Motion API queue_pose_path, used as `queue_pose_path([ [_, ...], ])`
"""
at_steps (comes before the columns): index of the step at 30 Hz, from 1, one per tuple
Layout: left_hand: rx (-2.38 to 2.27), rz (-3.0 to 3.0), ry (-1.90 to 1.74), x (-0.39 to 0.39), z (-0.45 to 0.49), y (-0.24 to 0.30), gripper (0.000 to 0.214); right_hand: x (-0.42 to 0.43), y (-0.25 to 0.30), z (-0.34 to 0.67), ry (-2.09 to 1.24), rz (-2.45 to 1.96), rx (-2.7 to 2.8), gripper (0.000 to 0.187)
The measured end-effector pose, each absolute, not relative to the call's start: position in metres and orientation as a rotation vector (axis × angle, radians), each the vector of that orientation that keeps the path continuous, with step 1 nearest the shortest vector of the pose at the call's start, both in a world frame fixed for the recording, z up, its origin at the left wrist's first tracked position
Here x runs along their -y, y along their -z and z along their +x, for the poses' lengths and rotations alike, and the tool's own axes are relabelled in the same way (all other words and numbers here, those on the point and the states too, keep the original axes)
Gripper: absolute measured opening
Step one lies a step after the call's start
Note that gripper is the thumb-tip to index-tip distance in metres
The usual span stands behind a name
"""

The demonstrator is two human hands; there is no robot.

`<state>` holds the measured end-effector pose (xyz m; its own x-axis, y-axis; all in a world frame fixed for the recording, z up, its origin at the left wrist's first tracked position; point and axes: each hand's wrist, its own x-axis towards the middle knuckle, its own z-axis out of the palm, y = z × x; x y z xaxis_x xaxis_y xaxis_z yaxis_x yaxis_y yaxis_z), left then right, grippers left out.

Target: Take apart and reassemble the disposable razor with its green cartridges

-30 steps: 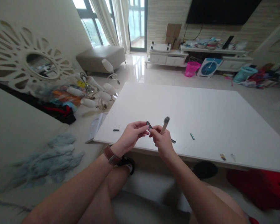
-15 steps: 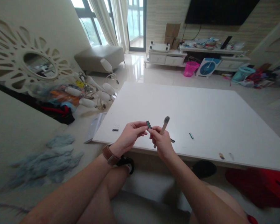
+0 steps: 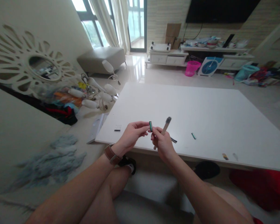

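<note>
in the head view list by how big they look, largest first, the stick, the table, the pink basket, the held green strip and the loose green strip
1. Table
2. Pink basket
3. Stick
Last, unranked: held green strip and loose green strip, which look too alike.

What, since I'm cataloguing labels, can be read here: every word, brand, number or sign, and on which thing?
No text can be read in this view.
Held green-and-black strip: any marking is too small to read.
Loose green strip on the white table: likewise too small.
Beige stick in the right hand: no legible lettering.
Television: no legible brand.
</note>
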<state>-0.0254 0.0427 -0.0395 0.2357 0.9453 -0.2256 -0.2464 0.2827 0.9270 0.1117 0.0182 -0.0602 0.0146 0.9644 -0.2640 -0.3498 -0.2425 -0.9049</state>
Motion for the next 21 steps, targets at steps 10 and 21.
queue_pose_path([
  [10, -0.994, 0.923, -0.963, -0.044, -0.027, 0.041, 0.026, -0.017, 0.064, 0.11, -1.487, -1.136, 0.81, 0.036],
  [21, -1.038, 0.88, -0.951, -0.042, -0.025, 0.037, 0.02, -0.017, 0.072, 0.107, -1.435, -1.179, 0.906, 0.039],
])
